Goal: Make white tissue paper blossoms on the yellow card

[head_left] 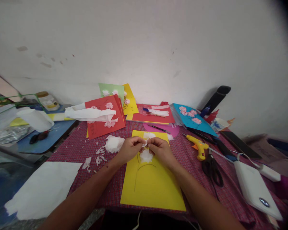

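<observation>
My left hand (133, 145) and my right hand (158, 148) meet above a yellow sheet of paper (153, 188). Between their fingertips they pinch a small piece of white tissue paper (145, 143), one hand on each side. Just below, a white tissue flower (146, 156) lies on the yellow sheet, close to curved pencil lines. More white tissue (149, 135) shows at the sheet's top, partly behind my fingers. Beside my left hand sits a crumpled pile of white tissue (114, 144), with torn scraps (100, 156) around it.
Right of the sheet lie a yellow glue gun (198, 146), black scissors (212, 171) and a white power bank (258, 188). Red cards (103, 127) and a blue card (194, 118) with pink flowers stand behind. A large white sheet (44, 188) hangs over the left edge.
</observation>
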{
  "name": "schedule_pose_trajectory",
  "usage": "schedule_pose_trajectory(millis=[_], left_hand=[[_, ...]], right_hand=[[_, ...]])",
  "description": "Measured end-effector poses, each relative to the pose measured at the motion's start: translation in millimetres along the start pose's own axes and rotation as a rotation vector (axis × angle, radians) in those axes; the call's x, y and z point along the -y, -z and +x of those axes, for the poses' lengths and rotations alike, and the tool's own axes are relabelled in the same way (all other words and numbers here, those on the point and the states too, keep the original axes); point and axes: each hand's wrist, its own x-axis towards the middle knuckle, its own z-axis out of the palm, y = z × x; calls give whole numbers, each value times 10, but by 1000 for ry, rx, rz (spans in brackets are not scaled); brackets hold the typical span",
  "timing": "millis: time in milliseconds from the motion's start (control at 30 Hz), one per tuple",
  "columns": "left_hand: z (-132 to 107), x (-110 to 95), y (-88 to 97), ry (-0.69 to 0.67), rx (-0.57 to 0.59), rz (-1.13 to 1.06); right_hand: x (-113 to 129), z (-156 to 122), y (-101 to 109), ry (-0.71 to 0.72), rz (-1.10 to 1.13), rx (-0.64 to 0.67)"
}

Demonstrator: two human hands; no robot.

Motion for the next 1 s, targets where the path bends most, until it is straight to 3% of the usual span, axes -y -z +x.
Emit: schedule_pose_trajectory(millis=[233,1000], left_hand=[[-15,-89,8,55,73,-89],[6,4,34,179,131,-254]], right_hand=[[-12,-6,-14,59,-59,-17],[-29,-12,-9,84,-70,-50]])
